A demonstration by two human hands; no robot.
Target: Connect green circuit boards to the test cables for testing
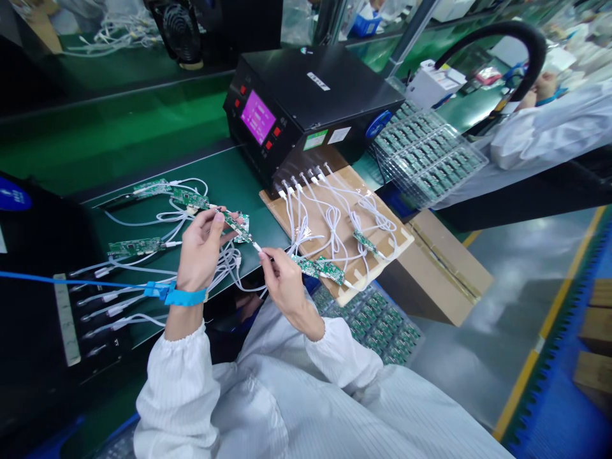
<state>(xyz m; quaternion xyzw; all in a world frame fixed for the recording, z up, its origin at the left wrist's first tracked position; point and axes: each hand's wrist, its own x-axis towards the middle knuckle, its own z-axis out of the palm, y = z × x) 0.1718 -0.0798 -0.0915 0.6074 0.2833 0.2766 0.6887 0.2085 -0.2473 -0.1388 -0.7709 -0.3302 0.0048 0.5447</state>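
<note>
My left hand [203, 239] pinches a small green circuit board [236, 226] near its far end. On that wrist sits a blue strap [187, 297] with a blue cord. My right hand [285, 280] grips the white plug of a cable [257, 247] between thumb and fingers, and the plug meets the near end of the board. Whether it is fully seated I cannot tell. More circuit boards [136, 246] lie among white cables on the green bench to the left. Further boards [329, 270] with cables attached rest on the cardboard sheet right of my hands.
A black tester [310, 95] with a purple screen stands ahead, white cables plugged into its front. Beneath them lies a cardboard sheet [306, 210]. Trays of boards [430, 153] are at right and below [382, 325]. A black box [38, 306] stands left; a co-worker's sleeve [540, 134] shows right.
</note>
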